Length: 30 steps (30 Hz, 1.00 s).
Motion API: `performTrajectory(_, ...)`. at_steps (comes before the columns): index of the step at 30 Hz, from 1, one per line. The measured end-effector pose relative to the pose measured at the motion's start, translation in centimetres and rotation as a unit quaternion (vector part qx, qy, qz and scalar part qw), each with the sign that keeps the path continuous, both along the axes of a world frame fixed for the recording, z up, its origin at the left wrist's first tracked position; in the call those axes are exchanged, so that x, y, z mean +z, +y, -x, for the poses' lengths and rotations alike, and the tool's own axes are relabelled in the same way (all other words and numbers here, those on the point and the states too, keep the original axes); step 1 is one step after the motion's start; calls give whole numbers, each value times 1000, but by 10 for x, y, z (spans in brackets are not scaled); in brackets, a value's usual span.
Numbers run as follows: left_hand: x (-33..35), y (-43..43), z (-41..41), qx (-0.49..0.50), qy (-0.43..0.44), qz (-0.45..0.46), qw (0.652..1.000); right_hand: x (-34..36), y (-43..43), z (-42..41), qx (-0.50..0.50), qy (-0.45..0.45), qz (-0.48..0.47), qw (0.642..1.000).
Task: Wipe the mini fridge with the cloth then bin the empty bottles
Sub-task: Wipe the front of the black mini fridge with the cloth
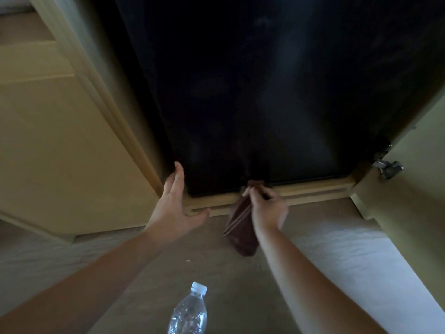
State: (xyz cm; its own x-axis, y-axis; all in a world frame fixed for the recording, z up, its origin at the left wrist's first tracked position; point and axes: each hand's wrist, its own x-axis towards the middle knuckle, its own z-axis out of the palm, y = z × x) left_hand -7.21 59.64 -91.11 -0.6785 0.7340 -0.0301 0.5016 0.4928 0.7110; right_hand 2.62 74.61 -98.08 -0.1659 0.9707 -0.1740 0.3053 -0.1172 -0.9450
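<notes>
Right grip [267,208] pinches cloth [240,237] at fridge [265,92] base; left grip [175,206], released, seemingly touches cabinet [72,153].

Black fridge [277,92] – brown cloth [240,235] – clear, white-capped bottle [190,312]

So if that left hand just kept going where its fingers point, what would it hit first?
Probably the mini fridge: the left hand points at its dark lower left edge, beside the wooden cabinet frame. Depth is unclear, so it may already touch.
</notes>
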Motion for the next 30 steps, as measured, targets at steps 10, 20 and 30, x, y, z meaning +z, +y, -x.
performTrajectory(10, 16, 0, -4, 29, -37, -22, 999, 32, 24, -18, -37, 63, -50, 996)
performTrajectory(20, 98, 12, -3, 60, 25, -156, 986, 164, 69, -43, -77, 173, -205, 960)
performTrajectory(30, 167, 24, -3, 90, 97, -249, 959, 274, 56, -27, -28, 120, -398, 909)
